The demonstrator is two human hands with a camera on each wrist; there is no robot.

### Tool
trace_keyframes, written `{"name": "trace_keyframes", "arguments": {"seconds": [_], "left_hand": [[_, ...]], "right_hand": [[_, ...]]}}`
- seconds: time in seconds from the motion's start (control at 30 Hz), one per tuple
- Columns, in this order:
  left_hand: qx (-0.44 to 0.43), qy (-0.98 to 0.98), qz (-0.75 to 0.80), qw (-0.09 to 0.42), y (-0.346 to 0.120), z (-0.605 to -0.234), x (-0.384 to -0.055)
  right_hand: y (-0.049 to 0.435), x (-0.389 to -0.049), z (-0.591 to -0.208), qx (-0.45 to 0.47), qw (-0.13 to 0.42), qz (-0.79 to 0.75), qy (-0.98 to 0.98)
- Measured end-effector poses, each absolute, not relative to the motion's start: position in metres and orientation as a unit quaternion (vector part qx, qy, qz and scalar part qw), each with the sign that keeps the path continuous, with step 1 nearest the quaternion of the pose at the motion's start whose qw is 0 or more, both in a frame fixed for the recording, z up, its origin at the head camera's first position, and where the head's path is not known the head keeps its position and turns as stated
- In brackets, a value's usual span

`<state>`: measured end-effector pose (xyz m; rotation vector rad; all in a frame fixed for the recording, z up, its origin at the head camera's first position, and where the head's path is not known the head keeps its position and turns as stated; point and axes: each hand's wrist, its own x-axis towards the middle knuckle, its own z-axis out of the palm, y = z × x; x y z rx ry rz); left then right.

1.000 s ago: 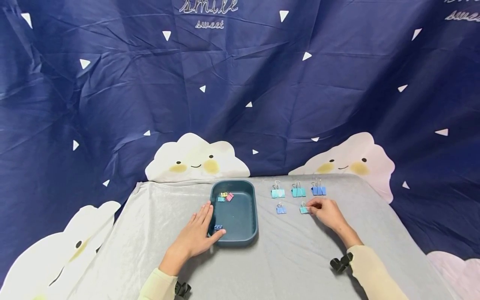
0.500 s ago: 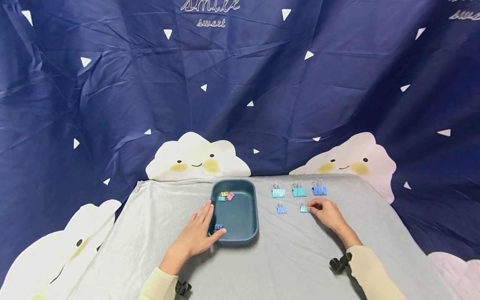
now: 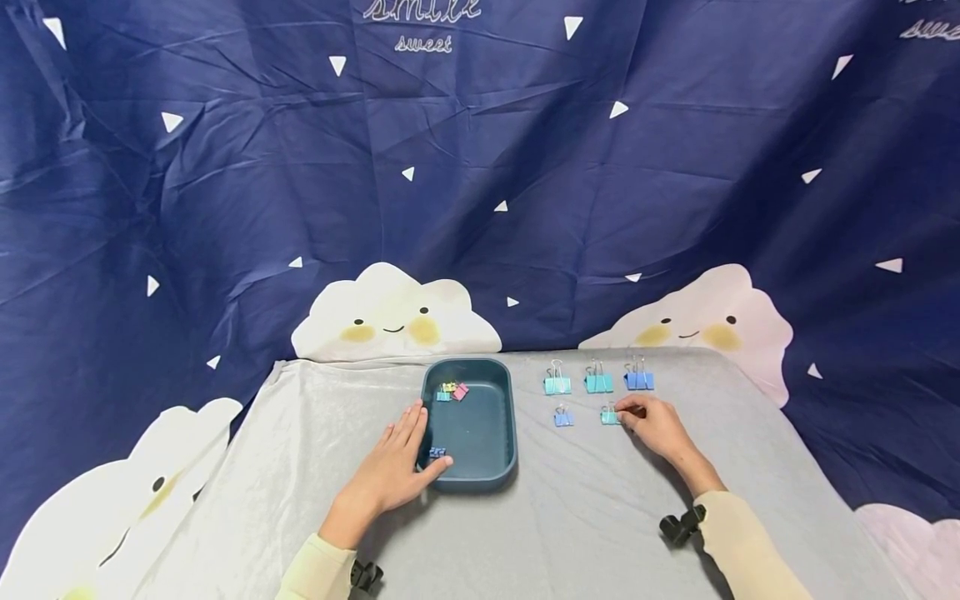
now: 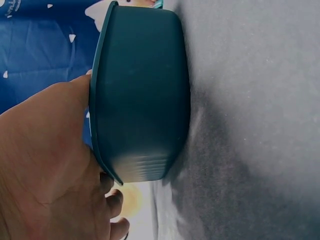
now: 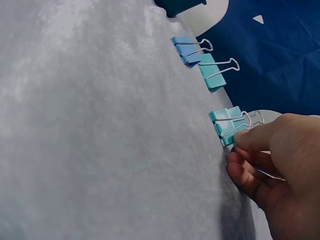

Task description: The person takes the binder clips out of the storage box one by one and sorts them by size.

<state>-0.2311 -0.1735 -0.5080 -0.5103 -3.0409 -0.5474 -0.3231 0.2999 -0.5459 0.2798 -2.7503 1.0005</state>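
Nothing on the worktop (image 3: 570, 525) has visibly moved since the earlier frames; only the head view shifts slightly.

Item: small teal clip (image 3: 608, 416), front row, right end of the row; long axis running left to right, wire handles toward the back. It lies directly left of the fingers of the right hand (image 3: 658, 429), the nearer hand, which pinches its right end.

Item: small blue clip (image 3: 563, 417), same row, apart to the left.

Item: larger clips (image 3: 598, 383), three, behind.

Item: blue-green box (image 3: 510, 425), farther left. Left hand (image 3: 392, 468) rests along its left rim, fingers straight, grasping nothing.
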Motion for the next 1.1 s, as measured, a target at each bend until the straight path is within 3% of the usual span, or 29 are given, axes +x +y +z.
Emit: {"name": "trace_keyframes", "arguments": {"seconds": [0.4, 0.7, 1.1], "left_hand": [[-0.162, -0.973, -0.166, 0.001, -0.175, -0.508, -0.233], [-0.160, -0.974, -0.160, -0.003, -0.175, -0.508, -0.233], [-0.160, -0.973, -0.166, -0.004, -0.175, -0.508, -0.232]], "right_hand": [[0.290, -0.320, -0.520, 0.108, 0.144, 0.354, -0.918], [0.253, -0.321, -0.494, 0.143, 0.104, 0.378, -0.909], [0.194, -0.333, -0.462, 0.203, 0.109, 0.353, -0.907]]}}
